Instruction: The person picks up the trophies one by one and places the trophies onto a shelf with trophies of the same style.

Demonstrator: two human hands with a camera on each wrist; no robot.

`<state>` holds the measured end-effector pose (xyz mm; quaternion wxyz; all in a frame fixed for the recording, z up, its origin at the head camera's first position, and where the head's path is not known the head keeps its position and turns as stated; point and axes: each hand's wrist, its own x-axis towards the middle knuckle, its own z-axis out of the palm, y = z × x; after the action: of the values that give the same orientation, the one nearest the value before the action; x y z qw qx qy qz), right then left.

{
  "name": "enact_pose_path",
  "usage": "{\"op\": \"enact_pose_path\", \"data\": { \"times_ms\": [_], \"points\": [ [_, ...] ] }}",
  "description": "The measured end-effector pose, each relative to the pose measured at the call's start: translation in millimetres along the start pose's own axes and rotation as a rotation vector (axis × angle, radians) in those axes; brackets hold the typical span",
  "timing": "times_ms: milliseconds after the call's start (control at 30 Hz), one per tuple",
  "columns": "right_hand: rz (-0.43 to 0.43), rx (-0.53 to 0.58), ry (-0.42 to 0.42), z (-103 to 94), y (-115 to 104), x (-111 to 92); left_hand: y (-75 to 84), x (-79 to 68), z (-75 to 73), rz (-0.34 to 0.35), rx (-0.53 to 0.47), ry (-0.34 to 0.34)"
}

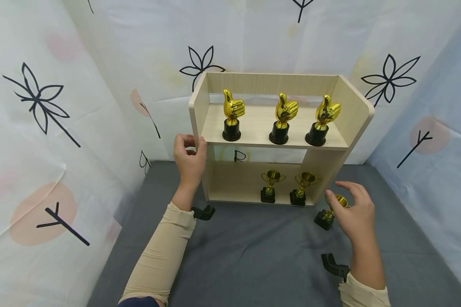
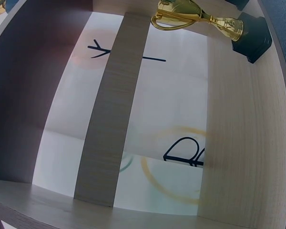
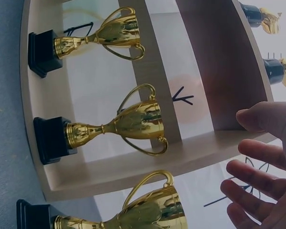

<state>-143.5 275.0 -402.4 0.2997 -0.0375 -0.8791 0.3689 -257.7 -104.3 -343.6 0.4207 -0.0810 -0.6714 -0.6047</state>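
My left hand (image 1: 190, 162) grips the left side panel of a pale wooden two-tier shelf (image 1: 276, 144), at the height of its middle board. My right hand (image 1: 355, 213) is just beyond the shelf's lower right corner, fingers spread, beside a gold trophy cup (image 1: 325, 218) on a black base. That cup stands on the grey cloth outside the shelf; a gap shows between it and the fingers in the right wrist view (image 3: 262, 176). On the lower tier are two matching trophy cups (image 1: 269, 187) (image 1: 302, 189). The left wrist view shows the lower tier's inside, with one cup (image 2: 181, 14).
Three gold thumbs-up trophies (image 1: 232, 115) (image 1: 281, 119) (image 1: 321, 121) stand on the upper tier. Grey cloth (image 1: 261, 256) covers the table under the shelf. White patterned fabric (image 1: 138, 55) hangs behind and on both sides.
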Motion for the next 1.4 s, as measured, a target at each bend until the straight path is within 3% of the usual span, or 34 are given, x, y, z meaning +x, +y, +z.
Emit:
{"op": "enact_pose_path", "data": {
  "times_ms": [300,633,967,1400],
  "points": [
    [0.049,-0.013,-0.021,-0.7,5,-4,-1.1,-0.1,0.7,0.003,-0.006,0.009],
    [0.067,-0.070,-0.019,-1.0,12,-8,-37.2,2.8,2.7,-0.010,0.033,0.008],
    [0.129,-0.070,-0.080,-0.2,21,-12,-36.9,3.2,1.5,-0.004,0.018,0.005],
    [0.133,-0.050,-0.069,2.9,30,-15,-37.9,3.2,1.2,-0.006,0.028,-0.001]
  ]
}}
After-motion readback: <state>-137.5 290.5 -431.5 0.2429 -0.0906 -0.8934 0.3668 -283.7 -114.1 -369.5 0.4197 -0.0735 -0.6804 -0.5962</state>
